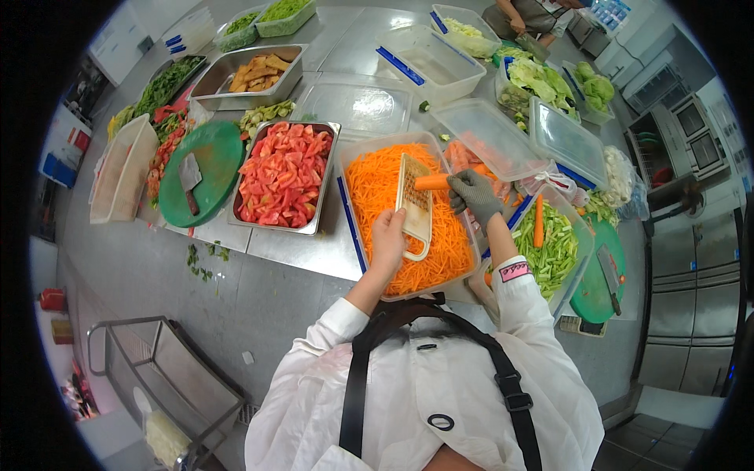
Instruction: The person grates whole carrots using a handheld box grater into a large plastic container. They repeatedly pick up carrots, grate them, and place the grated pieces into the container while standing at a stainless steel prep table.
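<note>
My bare left hand (388, 238) grips a cream-coloured hand grater (419, 206) by its side, tilted over a clear plastic bin. Wearing a grey glove, my right hand (476, 194) is closed around a carrot (432, 182), whose free end rests against the grater's toothed face. Under both hands, shredded carrot (369, 184) fills the bin (361, 260). To the right stands another bin of chopped green stalks (554, 255), with a whole carrot (539, 222) lying on top. More carrots (496, 169) lie beyond my right hand, partly hidden by a clear lid (487, 133).
A steel pan of cut tomatoes (286, 173) sits at the left, beside a green board (224, 157) bearing a cleaver (189, 177). A knife (609, 271) lies on the right-hand green board (585, 294). Across the table, a co-worker's hands (526, 31) are near lettuce. A metal cart (169, 369) stands lower left.
</note>
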A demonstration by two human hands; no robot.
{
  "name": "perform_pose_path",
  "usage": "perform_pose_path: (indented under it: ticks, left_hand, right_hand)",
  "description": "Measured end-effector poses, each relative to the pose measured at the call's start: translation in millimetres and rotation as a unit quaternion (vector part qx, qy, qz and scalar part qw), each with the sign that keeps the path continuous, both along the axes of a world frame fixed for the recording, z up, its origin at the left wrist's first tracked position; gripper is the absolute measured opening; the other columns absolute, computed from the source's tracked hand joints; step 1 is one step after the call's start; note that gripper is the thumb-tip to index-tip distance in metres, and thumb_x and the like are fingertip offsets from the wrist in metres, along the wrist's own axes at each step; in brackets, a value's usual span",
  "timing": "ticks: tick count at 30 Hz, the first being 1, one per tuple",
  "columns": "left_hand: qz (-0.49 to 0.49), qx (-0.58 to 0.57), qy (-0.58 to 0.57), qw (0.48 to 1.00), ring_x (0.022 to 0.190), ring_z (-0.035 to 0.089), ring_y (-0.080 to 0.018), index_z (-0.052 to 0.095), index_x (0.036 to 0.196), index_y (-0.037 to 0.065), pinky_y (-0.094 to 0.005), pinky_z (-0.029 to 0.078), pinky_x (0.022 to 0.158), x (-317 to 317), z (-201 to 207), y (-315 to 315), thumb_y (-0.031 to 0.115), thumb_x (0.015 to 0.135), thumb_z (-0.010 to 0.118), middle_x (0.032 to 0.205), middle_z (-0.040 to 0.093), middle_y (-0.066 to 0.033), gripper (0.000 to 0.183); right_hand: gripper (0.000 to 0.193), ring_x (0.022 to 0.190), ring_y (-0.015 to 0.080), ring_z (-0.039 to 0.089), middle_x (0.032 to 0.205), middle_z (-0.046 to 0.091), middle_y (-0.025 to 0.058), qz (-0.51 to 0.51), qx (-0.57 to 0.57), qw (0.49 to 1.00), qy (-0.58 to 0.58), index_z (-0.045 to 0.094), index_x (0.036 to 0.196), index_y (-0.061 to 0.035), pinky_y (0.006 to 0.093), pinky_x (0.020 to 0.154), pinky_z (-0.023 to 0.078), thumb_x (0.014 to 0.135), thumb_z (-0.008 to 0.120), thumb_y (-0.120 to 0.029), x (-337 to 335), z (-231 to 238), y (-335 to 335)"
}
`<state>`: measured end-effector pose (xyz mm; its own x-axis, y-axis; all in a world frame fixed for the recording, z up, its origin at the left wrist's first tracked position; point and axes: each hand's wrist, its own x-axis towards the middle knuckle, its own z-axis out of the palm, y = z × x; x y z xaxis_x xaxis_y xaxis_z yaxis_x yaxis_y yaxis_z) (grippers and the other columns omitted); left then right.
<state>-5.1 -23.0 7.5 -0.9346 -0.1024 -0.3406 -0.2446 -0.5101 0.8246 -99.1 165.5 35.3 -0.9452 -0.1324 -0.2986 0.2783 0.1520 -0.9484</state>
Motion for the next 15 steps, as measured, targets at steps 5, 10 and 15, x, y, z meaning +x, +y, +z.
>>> perform_pose_path:
  ticks: [5, 10, 15]
  left_hand:
    - [0.02, -0.004, 0.011, 1.0, 0.042, 0.036, -0.0055, 0.051, 0.08, 0.006, -0.0221, 0.027, 0.036, -5, -3, 1, 0.02, 0.093, 0.052, 0.061, 0.046, 0.0013, 0.019]
    - [0.003, -0.021, 0.017, 1.0, 0.044, 0.037, -0.0053, 0.051, 0.079, 0.007, -0.0219, 0.03, 0.038, -6, -4, 1, 0.02, 0.093, 0.052, 0.062, 0.047, 0.0019, 0.019]
    - [0.005, -0.057, 0.022, 0.998, 0.045, 0.039, -0.0053, 0.052, 0.079, 0.007, -0.0215, 0.032, 0.04, -6, -7, 0, 0.02, 0.092, 0.052, 0.062, 0.047, 0.0023, 0.018]
  right_hand:
    - [0.028, 0.053, 0.0134, 0.055, 0.07, 0.057, 0.0086, -0.002, 0.01, 1.0, -0.014, 0.052, 0.096, 0.0001, 0.0276, 0.045, 0.046, 0.09, 0.058, -0.027, 12, 7, -11]
    - [0.037, 0.055, 0.0135, 0.053, 0.071, 0.057, 0.0098, -0.029, 0.076, 0.997, -0.016, 0.051, 0.115, 0.0017, 0.0289, 0.049, 0.046, 0.091, 0.056, -0.026, 22, 8, -31]
    - [0.041, 0.064, 0.0178, 0.058, 0.08, 0.061, 0.0123, -0.036, 0.135, 0.989, 0.051, 0.05, 0.125, -0.0009, 0.0304, 0.059, 0.048, 0.091, 0.054, -0.025, 44, 6, -47]
